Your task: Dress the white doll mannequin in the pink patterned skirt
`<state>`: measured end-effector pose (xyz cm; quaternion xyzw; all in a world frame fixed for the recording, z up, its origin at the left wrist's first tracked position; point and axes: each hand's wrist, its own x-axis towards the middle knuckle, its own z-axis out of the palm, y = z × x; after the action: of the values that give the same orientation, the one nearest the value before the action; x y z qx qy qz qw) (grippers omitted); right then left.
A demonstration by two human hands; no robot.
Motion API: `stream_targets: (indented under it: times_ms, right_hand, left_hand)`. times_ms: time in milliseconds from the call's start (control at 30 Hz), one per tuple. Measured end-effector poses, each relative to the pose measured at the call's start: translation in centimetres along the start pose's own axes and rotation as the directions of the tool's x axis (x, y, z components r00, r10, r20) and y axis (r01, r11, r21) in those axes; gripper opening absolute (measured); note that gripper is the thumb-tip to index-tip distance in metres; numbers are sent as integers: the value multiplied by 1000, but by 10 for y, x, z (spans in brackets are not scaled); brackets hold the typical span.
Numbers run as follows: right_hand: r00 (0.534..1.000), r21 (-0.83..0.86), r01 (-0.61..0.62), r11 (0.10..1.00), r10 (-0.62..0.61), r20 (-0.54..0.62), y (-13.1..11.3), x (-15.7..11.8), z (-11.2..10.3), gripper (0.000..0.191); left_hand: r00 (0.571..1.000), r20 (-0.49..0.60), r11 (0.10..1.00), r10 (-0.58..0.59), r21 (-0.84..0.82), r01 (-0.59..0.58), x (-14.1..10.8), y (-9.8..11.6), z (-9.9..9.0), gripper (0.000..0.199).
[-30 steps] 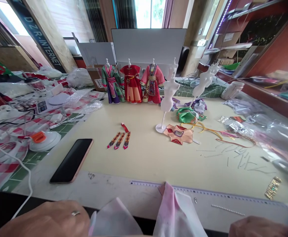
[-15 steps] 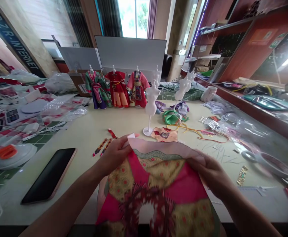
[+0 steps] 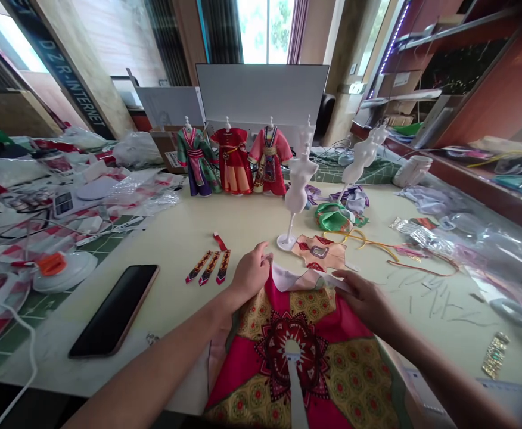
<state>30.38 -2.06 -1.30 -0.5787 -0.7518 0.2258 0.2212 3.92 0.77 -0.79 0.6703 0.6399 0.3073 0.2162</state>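
Note:
A doll-size garment cloth (image 3: 350, 381) in hot pink and patterned gold, with a dark red round motif, hangs spread between my hands. My left hand (image 3: 252, 271) pinches its upper left corner. Its upper right edge is gripped by the fingers of my right hand (image 3: 363, 297). The pale lining shows along the folded top edge. Over the motif's middle lies a pale, narrow shaft (image 3: 295, 387) whose kind I cannot make out. Just beyond my hands are a flat peach cloth piece (image 3: 317, 252) with red patches and a white doll mannequin (image 3: 300, 182).
Three dressed doll mannequins (image 3: 229, 161) stand at the back. Patterned strips (image 3: 208, 268) and a black phone (image 3: 115, 310) lie to the left. Green cloth (image 3: 332, 217), yellow cord (image 3: 363, 240) and a jewelled ornament (image 3: 496, 355) are on the right. Plastic-wrapped clutter lines both sides.
The cloth's top edge has folded over, and my hands have come closer together. The pale shaft now shows over the motif. The view has shifted to the left.

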Motion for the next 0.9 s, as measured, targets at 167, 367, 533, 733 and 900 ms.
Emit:
stream_targets:
  times_ms: [167, 367, 533, 733, 900]
  right_hand:
    - [999, -147, 30, 989, -28, 18, 5, -2, 4, 30]
    - [998, -223, 58, 973, -50, 41, 5, -3, 8, 31]
    - [997, -220, 74, 973, -69, 31, 8, -1, 9, 31]
    - [994, -195, 110, 975, -104, 44, 3, 0, 3, 28]
    - [979, -120, 179, 977, -165, 122, -11, 8, -15, 24]
  left_hand:
    - [995, -4, 992, 101, 74, -100, -13, -1, -3, 45]
    - [956, 128, 943, 265, 170, -284, -33, 4, -7, 33]
    - [908, 145, 836, 393, 355, -418, -38, 3, -8, 29]
    - [832, 197, 723, 518, 420, -549, -47, 18, -10, 25]
    - [814, 371, 731, 446, 374, -571, -46, 15, 1, 38]
